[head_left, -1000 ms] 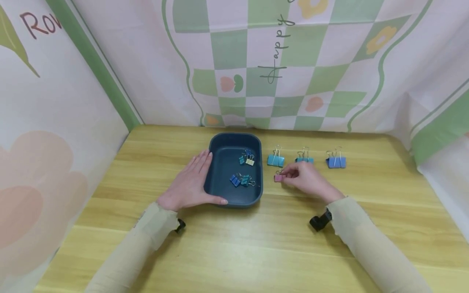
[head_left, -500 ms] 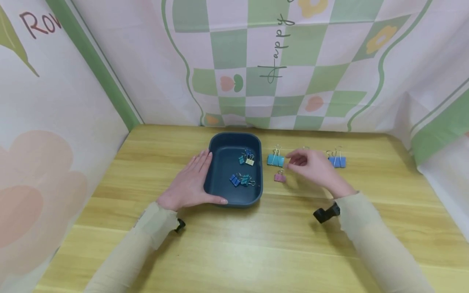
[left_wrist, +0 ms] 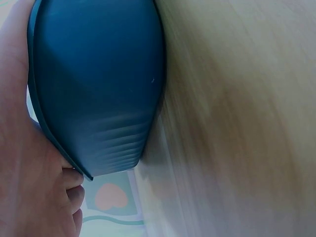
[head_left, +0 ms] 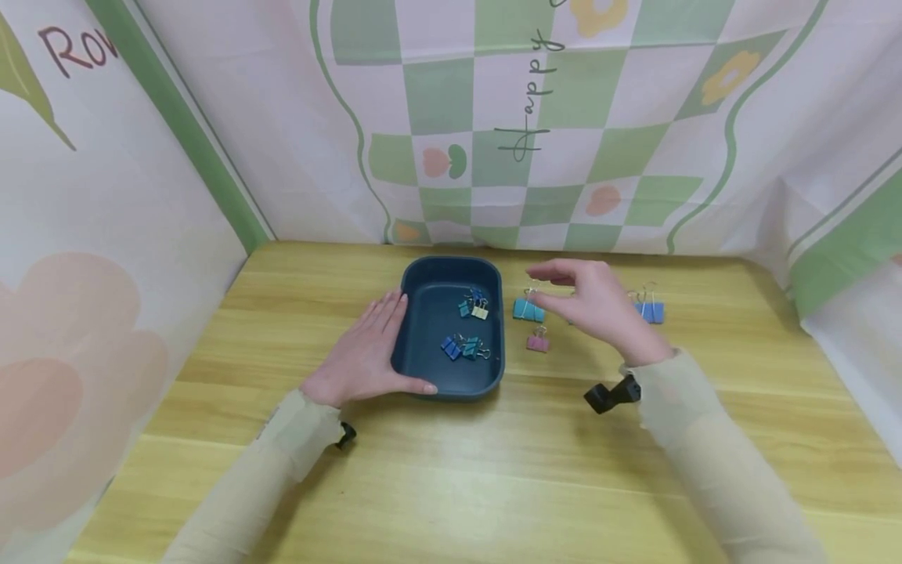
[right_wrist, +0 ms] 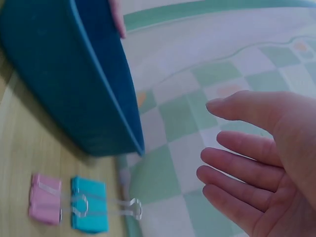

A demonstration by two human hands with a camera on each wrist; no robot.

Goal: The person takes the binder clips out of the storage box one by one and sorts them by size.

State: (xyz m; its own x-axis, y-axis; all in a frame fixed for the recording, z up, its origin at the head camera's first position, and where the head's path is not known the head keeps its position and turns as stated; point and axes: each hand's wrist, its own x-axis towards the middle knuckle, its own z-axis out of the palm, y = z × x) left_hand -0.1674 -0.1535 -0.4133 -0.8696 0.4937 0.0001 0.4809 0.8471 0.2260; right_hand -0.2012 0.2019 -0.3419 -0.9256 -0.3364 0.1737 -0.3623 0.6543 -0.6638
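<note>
My left hand (head_left: pixel 362 356) lies along the left side of a dark blue plastic bin (head_left: pixel 427 321), fingers straight and thumb over its front rim. Inside the bin are small binder clips: a blue one (head_left: pixel 452 348), a teal one (head_left: pixel 472 348), a cream one (head_left: pixel 480 312) and others bunched behind it. My right hand (head_left: pixel 602 305) hovers over the table right of the bin, thumb and fingers apart, holding nothing in the right wrist view. Close to its fingertips stands a large turquoise binder clip (head_left: pixel 528 310). A small pink binder clip (head_left: pixel 538 343) sits in front of that one.
A large blue binder clip (head_left: pixel 651 312) stands right of my right hand. Another clip behind the hand is almost wholly hidden. The wooden table (head_left: pixel 451 478) ends at a patterned cloth backdrop (head_left: pixel 437 207).
My right hand has let go of the pink clip, which stays standing on the table. The hand has risen and moved back toward the turquoise clip, fingers spreading. The left hand keeps its place.
</note>
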